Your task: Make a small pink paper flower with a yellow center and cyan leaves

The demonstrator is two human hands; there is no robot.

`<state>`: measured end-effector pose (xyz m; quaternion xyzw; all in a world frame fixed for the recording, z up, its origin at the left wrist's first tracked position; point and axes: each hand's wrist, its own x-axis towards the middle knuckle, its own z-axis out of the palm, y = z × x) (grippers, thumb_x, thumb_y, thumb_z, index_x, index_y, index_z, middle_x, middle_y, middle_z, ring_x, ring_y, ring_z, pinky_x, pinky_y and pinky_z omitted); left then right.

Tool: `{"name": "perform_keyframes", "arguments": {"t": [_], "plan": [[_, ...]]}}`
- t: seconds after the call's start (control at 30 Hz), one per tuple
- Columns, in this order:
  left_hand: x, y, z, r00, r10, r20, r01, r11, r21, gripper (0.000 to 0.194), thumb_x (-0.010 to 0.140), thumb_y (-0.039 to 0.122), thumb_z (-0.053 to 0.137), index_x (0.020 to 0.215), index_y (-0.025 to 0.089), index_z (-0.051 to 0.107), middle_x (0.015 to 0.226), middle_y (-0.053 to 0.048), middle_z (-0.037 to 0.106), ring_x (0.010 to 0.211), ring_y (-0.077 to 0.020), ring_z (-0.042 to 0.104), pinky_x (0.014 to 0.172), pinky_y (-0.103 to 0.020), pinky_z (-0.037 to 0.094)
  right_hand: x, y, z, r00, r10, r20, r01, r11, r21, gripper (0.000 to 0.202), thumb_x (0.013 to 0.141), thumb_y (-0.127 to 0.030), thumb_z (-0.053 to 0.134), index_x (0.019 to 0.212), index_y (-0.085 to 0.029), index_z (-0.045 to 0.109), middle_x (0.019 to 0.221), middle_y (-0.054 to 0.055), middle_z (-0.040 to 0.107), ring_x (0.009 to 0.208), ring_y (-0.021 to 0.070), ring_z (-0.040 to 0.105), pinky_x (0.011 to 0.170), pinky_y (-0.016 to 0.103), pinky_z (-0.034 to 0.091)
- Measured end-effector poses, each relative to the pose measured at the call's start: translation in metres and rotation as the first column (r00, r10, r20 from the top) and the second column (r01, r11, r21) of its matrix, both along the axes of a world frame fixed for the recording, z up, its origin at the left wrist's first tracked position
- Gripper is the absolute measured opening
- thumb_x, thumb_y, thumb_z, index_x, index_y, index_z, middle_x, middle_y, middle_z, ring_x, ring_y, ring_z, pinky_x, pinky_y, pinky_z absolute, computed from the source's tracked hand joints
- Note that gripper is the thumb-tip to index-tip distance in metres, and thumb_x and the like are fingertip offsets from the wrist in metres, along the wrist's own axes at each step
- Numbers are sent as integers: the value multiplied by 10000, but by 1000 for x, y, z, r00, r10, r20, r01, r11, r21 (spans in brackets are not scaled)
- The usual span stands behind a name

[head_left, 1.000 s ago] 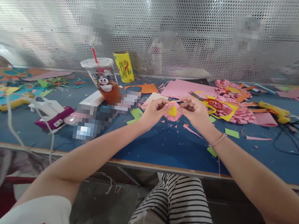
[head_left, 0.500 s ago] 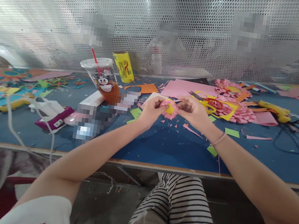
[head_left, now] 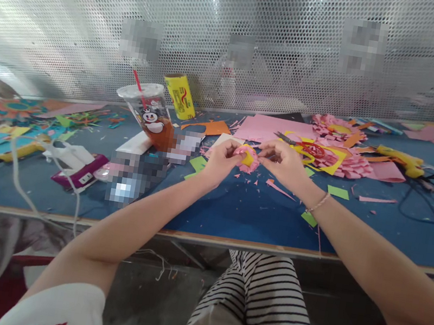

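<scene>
The small pink paper flower (head_left: 249, 167) is held above the blue table (head_left: 228, 219), between both hands. The left hand (head_left: 221, 159) pinches its left side, thumb lapping onto the yellow centre and hiding part of it; the right hand (head_left: 281, 161) has thumb and fingertips closed on the opposite edge. Pink scraps lie just below. Right behind the right hand, red-handled scissors (head_left: 313, 150) and larger fringed pink flowers (head_left: 358, 167) crowd the space, with a yellow glue gun (head_left: 404, 160) farther right. A drink cup (head_left: 156, 130) stands left of the hands.
</scene>
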<state>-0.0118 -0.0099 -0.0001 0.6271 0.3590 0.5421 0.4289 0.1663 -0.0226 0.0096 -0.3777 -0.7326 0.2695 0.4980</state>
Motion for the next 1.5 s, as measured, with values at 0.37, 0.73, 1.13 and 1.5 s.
{"name": "perform_keyframes", "arguments": {"t": [0.37,0.73,1.13,1.5], "plan": [[-2,4,-1,997,66,-41,-67,998,-10,88,673,160,620,720,162,545,621,22,542,524,-65,480,509,-215,390,10,5,5,986,-122,114,114,991,73,134,757,-269,565,855,-190,610,847,58,636,769,165,588,682,328,495],[-1,3,-4,994,57,-89,-53,998,44,135,680,206,630,685,160,503,633,24,533,579,-76,484,534,-211,363,3,3,-3,960,-120,253,95,990,108,184,786,-335,554,710,-183,626,659,26,614,565,120,498,552,283,391],[-3,5,-2,995,96,-32,-97,995,-37,140,642,185,645,673,169,509,606,33,495,526,-61,450,475,-192,360,12,5,5,938,-181,294,155,982,110,119,771,-244,538,702,-182,613,642,24,620,566,130,533,570,287,424],[-2,9,-4,991,123,42,-120,990,-69,164,640,145,613,722,176,475,671,27,522,576,-69,494,544,-218,447,31,8,-8,536,-568,625,330,822,464,410,748,-96,453,1141,-106,570,1198,188,497,1150,353,408,981,558,260]]}}
